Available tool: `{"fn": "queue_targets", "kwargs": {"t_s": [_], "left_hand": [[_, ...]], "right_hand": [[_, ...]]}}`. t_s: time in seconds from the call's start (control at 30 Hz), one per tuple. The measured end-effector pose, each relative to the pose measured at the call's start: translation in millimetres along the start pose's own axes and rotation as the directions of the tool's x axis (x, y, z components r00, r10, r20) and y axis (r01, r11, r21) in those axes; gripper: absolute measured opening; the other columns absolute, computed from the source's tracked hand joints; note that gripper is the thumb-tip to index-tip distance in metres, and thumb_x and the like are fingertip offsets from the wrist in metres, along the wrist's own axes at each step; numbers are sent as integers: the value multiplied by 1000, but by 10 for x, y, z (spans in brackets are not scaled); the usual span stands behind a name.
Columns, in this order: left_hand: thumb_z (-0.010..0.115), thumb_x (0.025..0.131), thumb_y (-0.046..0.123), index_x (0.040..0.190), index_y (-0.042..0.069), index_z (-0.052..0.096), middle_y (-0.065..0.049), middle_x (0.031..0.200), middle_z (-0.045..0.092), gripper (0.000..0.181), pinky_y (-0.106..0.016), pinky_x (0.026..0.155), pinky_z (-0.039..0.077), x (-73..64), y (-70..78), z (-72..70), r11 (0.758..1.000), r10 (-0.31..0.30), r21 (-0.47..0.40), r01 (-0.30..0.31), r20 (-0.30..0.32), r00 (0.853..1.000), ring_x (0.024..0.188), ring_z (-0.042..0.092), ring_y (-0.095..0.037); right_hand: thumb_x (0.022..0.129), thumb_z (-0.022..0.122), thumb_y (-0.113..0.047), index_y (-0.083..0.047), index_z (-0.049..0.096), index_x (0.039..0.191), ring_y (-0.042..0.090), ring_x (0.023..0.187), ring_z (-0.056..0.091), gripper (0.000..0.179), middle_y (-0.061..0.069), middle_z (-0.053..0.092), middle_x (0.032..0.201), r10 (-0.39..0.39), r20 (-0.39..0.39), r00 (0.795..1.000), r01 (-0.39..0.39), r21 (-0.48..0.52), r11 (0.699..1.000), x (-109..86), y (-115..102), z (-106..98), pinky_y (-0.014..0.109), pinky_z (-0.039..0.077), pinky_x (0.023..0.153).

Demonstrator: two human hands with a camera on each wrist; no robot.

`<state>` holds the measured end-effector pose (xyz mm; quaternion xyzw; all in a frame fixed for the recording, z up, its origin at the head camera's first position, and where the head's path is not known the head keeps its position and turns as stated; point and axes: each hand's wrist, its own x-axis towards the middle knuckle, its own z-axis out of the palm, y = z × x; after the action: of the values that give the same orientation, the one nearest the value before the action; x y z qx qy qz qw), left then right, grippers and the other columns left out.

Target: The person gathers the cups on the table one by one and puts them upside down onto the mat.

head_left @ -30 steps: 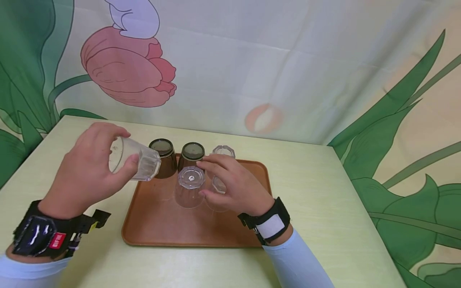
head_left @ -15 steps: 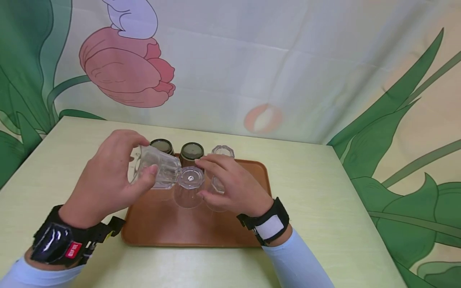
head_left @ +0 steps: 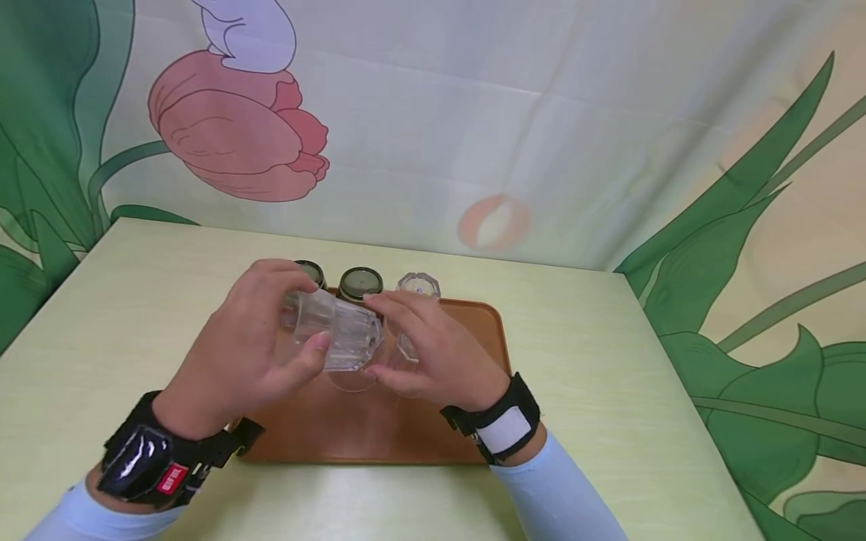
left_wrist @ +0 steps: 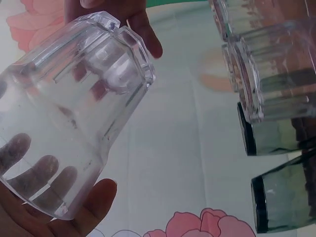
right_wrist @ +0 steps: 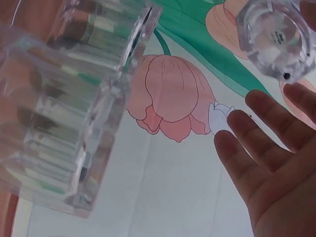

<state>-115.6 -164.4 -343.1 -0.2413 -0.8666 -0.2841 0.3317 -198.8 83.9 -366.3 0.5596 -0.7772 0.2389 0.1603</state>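
My left hand [head_left: 243, 346] grips a clear faceted glass [head_left: 348, 330] around its rim end and holds it tilted over the tray, its octagonal base pointing right. In the left wrist view, several fingertips show through the wall of that glass [left_wrist: 74, 108]. My right hand [head_left: 443, 349] hovers over the tray's right half beside the base. Its fingers [right_wrist: 261, 158] are spread and fairly straight in the right wrist view, a small gap from the glass base [right_wrist: 276, 39]. Beneath my hands, upside-down clear glasses [right_wrist: 59, 123] are partly hidden.
A brown tray [head_left: 406, 447] lies on the pale table [head_left: 609, 398]. At its back stand two dark upside-down glasses, a middle one [head_left: 361, 282] and a left one [head_left: 313, 272] partly covered by my left hand, plus a clear one [head_left: 419, 284]. A painted curtain [head_left: 419, 135] hangs behind.
My left hand has carried the clear glass rightward and slightly toward me, from the tray's left side to just beside my right hand. The right hand has stayed almost still.
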Motion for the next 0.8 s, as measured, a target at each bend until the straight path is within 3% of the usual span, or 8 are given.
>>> {"fn": "queue_targets", "kwargs": {"t_s": [0.27, 0.8], "left_hand": [[54, 84, 36, 117, -2, 51, -18, 116, 55, 51, -42, 67, 55, -2, 53, 78, 999, 41, -8, -41, -7, 999, 100, 51, -25], [52, 86, 40, 120, -2, 49, -20, 118, 50, 54, -41, 75, 53, -31, 83, 139, 998, 54, -34, -54, 11, 998, 102, 49, -27]], "right_hand": [[81, 82, -34, -6, 43, 146, 21, 129, 51, 80, 9, 57, 137, -3, 11, 1000, 2, 38, 999, 18, -39, 12, 29, 40, 113], [83, 81, -38, -4, 42, 146, 18, 122, 54, 81, 8, 57, 134, 0, 39, 999, -2, 54, 999, 17, -76, 7, 27, 46, 105]]}}
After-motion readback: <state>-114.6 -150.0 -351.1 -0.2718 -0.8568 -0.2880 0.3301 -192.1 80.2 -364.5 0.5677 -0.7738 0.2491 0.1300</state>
